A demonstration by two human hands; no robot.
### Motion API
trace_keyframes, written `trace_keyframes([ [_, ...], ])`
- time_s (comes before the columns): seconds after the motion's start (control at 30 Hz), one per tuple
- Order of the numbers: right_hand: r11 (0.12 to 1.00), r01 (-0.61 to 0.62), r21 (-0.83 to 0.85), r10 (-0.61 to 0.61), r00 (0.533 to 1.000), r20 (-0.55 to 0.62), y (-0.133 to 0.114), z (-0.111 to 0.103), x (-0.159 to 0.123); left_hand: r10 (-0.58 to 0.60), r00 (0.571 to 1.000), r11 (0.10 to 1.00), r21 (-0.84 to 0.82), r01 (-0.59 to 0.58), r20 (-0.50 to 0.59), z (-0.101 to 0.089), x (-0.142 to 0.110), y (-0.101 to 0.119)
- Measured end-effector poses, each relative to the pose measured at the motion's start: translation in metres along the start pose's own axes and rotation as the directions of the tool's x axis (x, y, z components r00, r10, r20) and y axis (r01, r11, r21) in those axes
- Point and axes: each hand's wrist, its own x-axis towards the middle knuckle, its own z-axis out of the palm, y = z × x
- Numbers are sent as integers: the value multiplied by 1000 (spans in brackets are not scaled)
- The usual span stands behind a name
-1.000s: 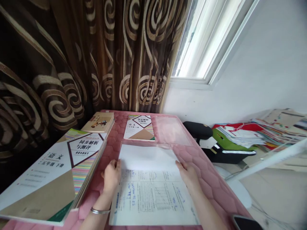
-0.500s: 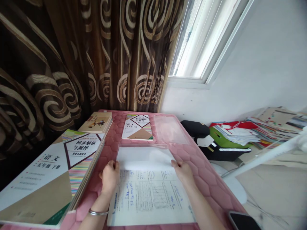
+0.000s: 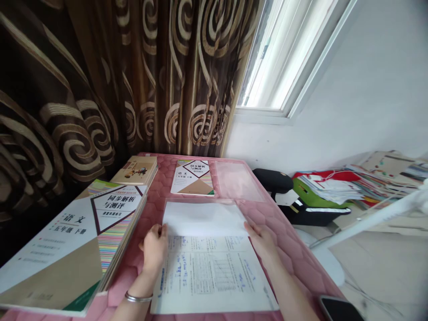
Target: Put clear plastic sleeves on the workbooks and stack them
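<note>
Directly before me lies an open workbook (image 3: 214,285), its page printed and marked with blue handwriting. A blank white sheet (image 3: 200,216) covers its far part, and a clear plastic edge shows beyond it. My left hand (image 3: 155,247), with a silver bangle at the wrist, is closed at the left edge of the sheet. My right hand (image 3: 262,240) pinches the opposite edge between thumb and fingers. The thumbs face each other across the sheet.
Large workbooks (image 3: 67,245) are stacked at the left, with tan booklets (image 3: 137,169) behind. Another workbook (image 3: 192,178) and a clear plastic cover (image 3: 232,180) lie at the back of the pink padded table (image 3: 284,236). A phone (image 3: 339,307) rests near the right edge, beside a white lamp stand (image 3: 368,220).
My right hand has shifted slightly to the right, and the right side of the open workbook and sheet has moved with it. My left hand has hardly moved.
</note>
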Motion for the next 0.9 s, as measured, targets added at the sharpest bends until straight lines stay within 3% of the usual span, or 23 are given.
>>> trace_keyframes([
  [0.1,1000,20,4,-20,1000,-6,1,-1,1,4,1000,1000,8,-4,-10,1,1,0],
  [0.3,991,-61,-122,56,997,-43,-6,6,9,4,1000,997,79,-4,-1,3,2,1],
  [0.63,981,38,-189,-55,995,-88,2,13,8,-8,1000,1000,15,7,28,-2,-3,2],
  [0.9,986,38,-160,-53,995,-90,-6,13,6,-13,1000,998,58,12,2,2,0,3],
])
